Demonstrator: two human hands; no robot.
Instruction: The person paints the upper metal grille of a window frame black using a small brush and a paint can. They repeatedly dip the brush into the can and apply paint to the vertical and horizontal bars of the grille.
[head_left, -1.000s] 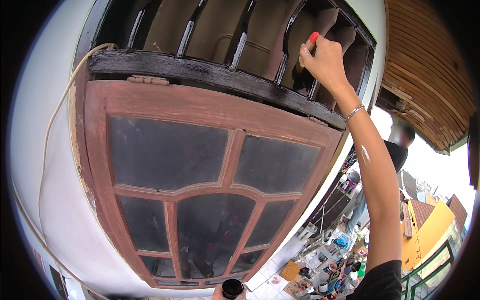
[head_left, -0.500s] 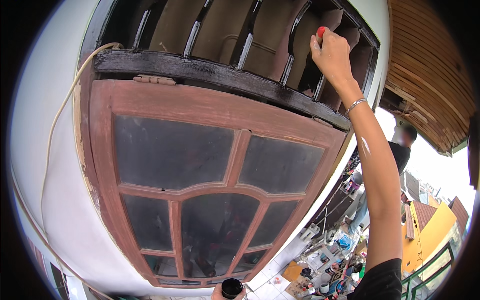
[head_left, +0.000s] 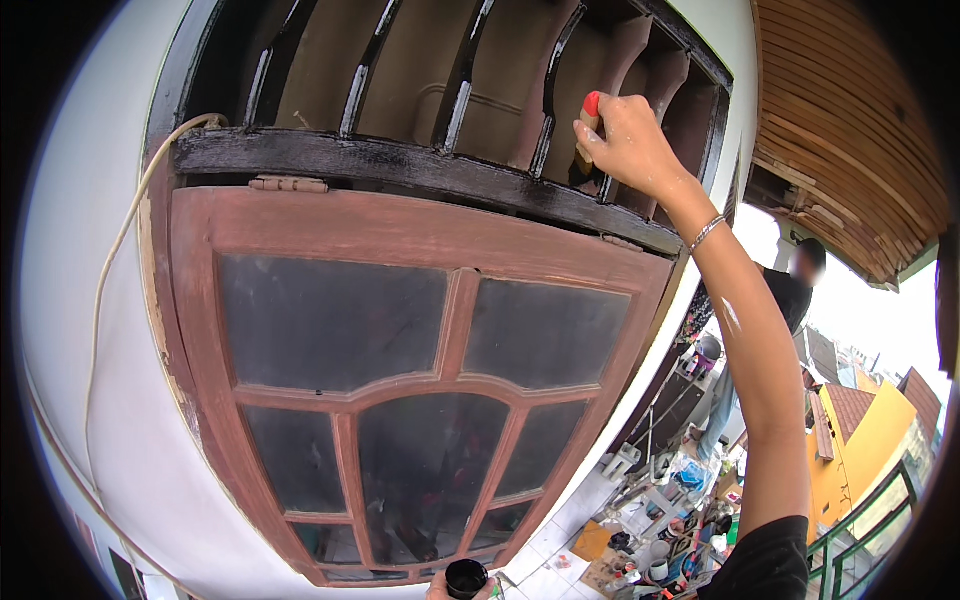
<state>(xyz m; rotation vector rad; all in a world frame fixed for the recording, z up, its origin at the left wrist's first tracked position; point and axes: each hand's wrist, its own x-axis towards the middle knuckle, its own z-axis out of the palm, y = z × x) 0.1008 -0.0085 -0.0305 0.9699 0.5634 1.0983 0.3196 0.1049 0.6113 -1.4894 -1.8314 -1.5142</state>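
Observation:
My right hand [head_left: 634,148] is raised at the upper right, its fingers closed round a paintbrush [head_left: 588,128] with a red-tipped wooden handle. The dark bristles point down at the lower end of a slat in the wooden vent frame [head_left: 330,155]. Glossy black paint covers the lower rail and several slats; the slats [head_left: 625,52] on the right are still pinkish brown. At the lower edge my left hand [head_left: 438,588] grips a small cup [head_left: 466,578] that looks black inside. Only a few of its fingers show.
Below the vent stands a reddish-brown wooden door [head_left: 300,220] with dark glass panes. A pale cable [head_left: 118,250] hangs down the white wall at left. Another person [head_left: 790,295] stands at the right, beyond my arm. Cans, tools and other clutter [head_left: 650,550] cover the tiled floor at lower right.
My right hand has moved down and left with the paintbrush, whose bristles now show beside the slat's lower end. The whole view has shifted slightly. My left hand still holds the cup.

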